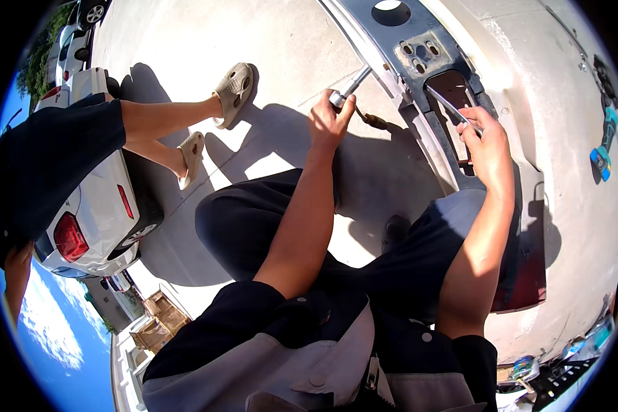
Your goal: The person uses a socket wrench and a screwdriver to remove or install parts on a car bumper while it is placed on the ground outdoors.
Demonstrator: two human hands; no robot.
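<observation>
My left hand [329, 122] is closed on a silver metal tool [356, 81] whose shaft reaches toward the edge of a long car body panel [412, 75]. The panel is dark blue-grey and pale, with slotted holes and a large rectangular opening. Just beyond that hand is a dark brownish piece [372, 118], too unclear to name. My right hand [484, 144] grips a slender metal rod [443, 103], which crosses the opening. My bent knees are beside the panel, over sunlit concrete.
Another person's legs [161, 120] in sandals stand at the left, near a white car [103, 213]. A teal cordless tool [604, 141] lies at the far right, with assorted parts at lower right. A wooden crate [159, 319] sits at lower left.
</observation>
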